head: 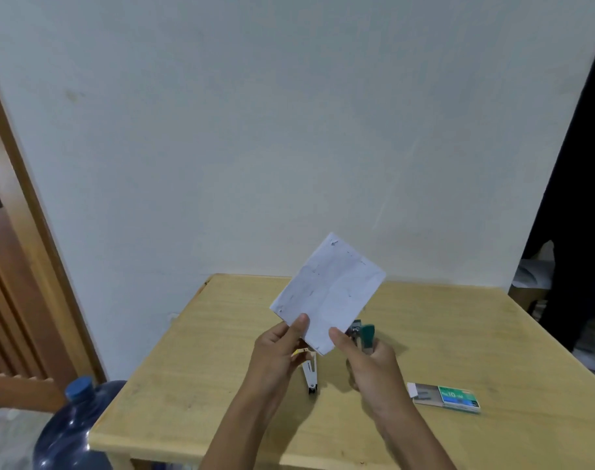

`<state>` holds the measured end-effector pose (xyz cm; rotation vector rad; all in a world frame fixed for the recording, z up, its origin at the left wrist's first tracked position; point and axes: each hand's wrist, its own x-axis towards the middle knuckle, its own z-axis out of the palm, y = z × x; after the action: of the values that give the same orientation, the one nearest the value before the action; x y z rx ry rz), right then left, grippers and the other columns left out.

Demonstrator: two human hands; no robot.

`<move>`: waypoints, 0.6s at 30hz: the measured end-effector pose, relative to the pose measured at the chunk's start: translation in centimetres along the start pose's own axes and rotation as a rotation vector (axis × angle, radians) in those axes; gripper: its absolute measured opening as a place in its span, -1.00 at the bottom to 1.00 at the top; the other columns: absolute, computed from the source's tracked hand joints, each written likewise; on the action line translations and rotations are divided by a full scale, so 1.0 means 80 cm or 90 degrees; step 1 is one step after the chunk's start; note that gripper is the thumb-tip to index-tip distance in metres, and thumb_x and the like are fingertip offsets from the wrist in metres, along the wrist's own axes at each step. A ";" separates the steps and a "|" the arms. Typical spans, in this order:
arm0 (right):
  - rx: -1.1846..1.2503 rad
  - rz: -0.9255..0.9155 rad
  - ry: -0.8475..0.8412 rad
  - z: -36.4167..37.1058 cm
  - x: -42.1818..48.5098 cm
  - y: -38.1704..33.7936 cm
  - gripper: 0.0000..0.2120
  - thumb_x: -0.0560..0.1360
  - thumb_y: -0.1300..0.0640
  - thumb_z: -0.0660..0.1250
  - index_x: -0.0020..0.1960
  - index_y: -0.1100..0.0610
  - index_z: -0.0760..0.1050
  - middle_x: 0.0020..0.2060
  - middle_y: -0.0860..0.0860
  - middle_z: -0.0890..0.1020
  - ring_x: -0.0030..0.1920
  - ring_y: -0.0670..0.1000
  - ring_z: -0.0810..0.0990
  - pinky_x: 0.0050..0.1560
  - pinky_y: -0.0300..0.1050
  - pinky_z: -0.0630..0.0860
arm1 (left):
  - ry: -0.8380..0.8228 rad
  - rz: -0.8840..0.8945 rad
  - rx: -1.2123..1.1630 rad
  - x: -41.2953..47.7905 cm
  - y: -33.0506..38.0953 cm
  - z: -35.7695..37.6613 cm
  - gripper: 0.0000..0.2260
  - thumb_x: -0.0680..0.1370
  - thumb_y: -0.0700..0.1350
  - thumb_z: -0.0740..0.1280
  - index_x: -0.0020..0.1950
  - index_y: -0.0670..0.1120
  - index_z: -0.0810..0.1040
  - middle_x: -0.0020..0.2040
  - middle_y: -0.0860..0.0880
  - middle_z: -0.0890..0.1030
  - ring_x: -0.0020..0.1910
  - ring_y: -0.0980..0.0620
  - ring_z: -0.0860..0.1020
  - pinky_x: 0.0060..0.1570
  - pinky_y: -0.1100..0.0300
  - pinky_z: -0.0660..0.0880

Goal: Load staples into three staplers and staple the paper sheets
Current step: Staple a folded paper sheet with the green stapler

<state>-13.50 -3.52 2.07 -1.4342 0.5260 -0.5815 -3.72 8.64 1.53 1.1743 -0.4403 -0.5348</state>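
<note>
Green stapler (367, 335) gripped in my right hand (370, 364), whose thumb steadies the near corner of the paper sheets (328, 293). My left hand (279, 347) pinches the neighbouring corner and holds the stack above the table (221, 368). For a clean staple, I judge the edges need squaring first, then the corner pushed fully into the stapler's mouth before one firm squeeze. A white stapler (310, 371) lies opened out beneath, between my hands. The staple box (445, 396) sits beyond my right hand.

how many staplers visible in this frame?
2: green stapler in the right hand; white stapler on the table, partly behind the left hand. A third may be hidden behind the paper.
</note>
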 end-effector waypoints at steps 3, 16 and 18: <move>-0.058 -0.046 -0.011 -0.008 0.009 -0.004 -0.73 0.46 0.00 0.49 -0.31 0.08 0.50 -0.59 -0.20 0.44 -0.58 -0.21 0.35 -0.43 -0.27 0.30 | -0.017 -0.029 0.009 -0.001 0.002 -0.007 -0.68 0.41 0.11 0.53 0.02 -0.08 0.73 -0.08 -0.10 0.70 -0.26 0.01 0.58 -0.20 0.19 0.52; 0.000 0.009 -0.097 -0.022 -0.001 0.009 -0.37 0.25 -0.37 0.39 -0.08 0.20 0.49 -0.35 0.12 0.31 -0.53 -0.06 0.19 -0.48 -0.19 0.13 | 0.070 0.058 0.088 0.001 -0.004 -0.014 -0.85 0.49 -0.07 0.48 -0.09 -0.16 0.71 -0.24 -0.07 0.65 -0.38 0.01 0.53 -0.24 0.26 0.55; 0.023 0.023 -0.129 -0.015 -0.009 0.015 -0.44 0.28 -0.34 0.33 -0.08 0.16 0.49 -0.23 0.14 0.37 -0.52 -0.03 0.19 -0.45 -0.14 0.12 | 0.085 0.070 0.084 0.001 -0.010 -0.008 -0.86 0.50 -0.07 0.47 -0.11 -0.15 0.70 -0.25 -0.07 0.63 -0.38 0.01 0.52 -0.21 0.22 0.57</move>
<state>-14.80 -3.91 0.81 -1.4276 0.3791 -0.4093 -3.46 8.81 0.54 1.2960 -0.4277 -0.3331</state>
